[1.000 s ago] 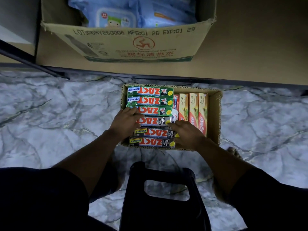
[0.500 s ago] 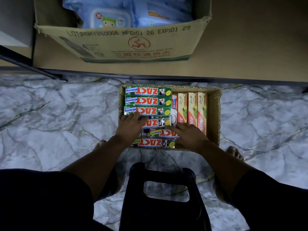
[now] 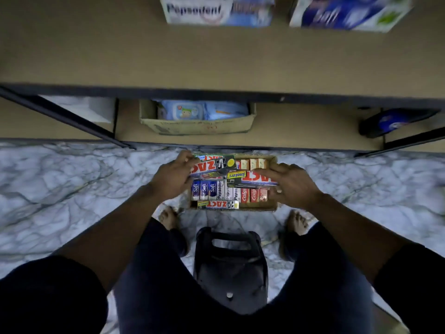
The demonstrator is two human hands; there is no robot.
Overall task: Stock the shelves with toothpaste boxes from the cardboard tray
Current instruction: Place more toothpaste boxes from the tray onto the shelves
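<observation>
Sitting on the marble floor (image 3: 72,179) just in front of the lower shelf (image 3: 301,126), the cardboard tray (image 3: 258,209) is holding rows of upright toothpaste boxes (image 3: 227,192) labelled Safi, Pepsodent and Colgate. A flat ZACT box (image 3: 218,204) is lying along its near edge. The left hand (image 3: 172,175) is gripping the left end of a second ZACT box (image 3: 212,166). Its fingers (image 3: 187,157) are curling over the far edge, and the rest of the box is pointing right across the tray's far half. The right hand (image 3: 292,185) is holding a ZACT Smokers box (image 3: 250,179) by its right end. Its fingers are lying across the top face and the yellow label is sticking out to the left. Both held boxes are crossing over the upright rows; whether they are touching them is not clear.

The brown upper shelf (image 3: 216,56) is stretching across the whole top of the view, carrying a Pepsodent carton (image 3: 216,10) and a blue-and-white carton (image 3: 349,13) at its far side. On the lower shelf an open cardboard carton (image 3: 197,126) is holding blue wipe packs. A black stool (image 3: 230,268) is standing between the person's legs, near the tray, with a bare foot (image 3: 168,216) showing on either side of it.
</observation>
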